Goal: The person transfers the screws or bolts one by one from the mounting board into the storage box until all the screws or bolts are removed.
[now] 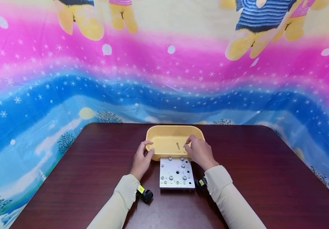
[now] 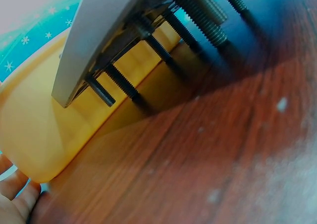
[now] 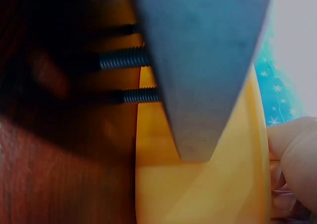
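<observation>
A yellow plastic tub (image 1: 164, 155) stands on the table behind a silver metal plate (image 1: 168, 171). My left hand (image 1: 142, 160) holds the tub's left front corner, its thumb and forefinger at the rim. Over the tub's right side, my right hand (image 1: 200, 152) pinches a small screw, mostly hidden by the fingertips. A brass-coloured screw (image 1: 177, 145) lies on the tub floor just left of those fingertips. Several bolts sit in the plate, heads up, beside some bare holes. Under the plate, threaded bolt shanks (image 2: 200, 16) stick out downward in the left wrist view.
The dark red-brown wooden table (image 1: 101, 152) reaches back to a printed cloth backdrop (image 1: 164, 73). Black wrist cameras (image 1: 146, 195) hang inward from both sleeves, the right one close to the plate's right edge. The tub's front wall is against or very near the plate's back edge.
</observation>
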{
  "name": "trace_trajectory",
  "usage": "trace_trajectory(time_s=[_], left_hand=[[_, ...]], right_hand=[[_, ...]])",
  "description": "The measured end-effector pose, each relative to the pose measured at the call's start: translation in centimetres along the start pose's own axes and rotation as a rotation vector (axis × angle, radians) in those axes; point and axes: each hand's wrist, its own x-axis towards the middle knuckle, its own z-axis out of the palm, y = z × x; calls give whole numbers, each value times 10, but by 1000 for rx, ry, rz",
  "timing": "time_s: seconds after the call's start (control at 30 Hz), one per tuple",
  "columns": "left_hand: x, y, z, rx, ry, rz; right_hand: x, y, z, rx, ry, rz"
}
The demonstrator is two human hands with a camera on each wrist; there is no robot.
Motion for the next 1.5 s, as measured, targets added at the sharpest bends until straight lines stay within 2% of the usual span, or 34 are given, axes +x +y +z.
trace_trajectory(time_s=[0.13,0.3,0.53,0.73,0.97,1.13,1.33,1.5], left_hand=[[4,-14,2,-6,0,2],[5,-18,1,-15,-6,19],[4,-17,0,4,-7,23],[5,-17,1,-15,3,38],[5,-17,0,2,11,34],[4,-17,0,8,-1,28],[3,-19,0,16,-3,31],[3,-18,-1,18,-3,27]], right_hand=[[0,0,0,2,-8,2],[2,2,1,12,0,-8],[4,3,2,16,7,-10],[5,3,2,18,7,-6],[5,3,0,25,-23,-3],[3,3,-3,69,-35,-11],[0,1,-11,127,-81,-25],[-2,-4,-20,124,-136,-50]])
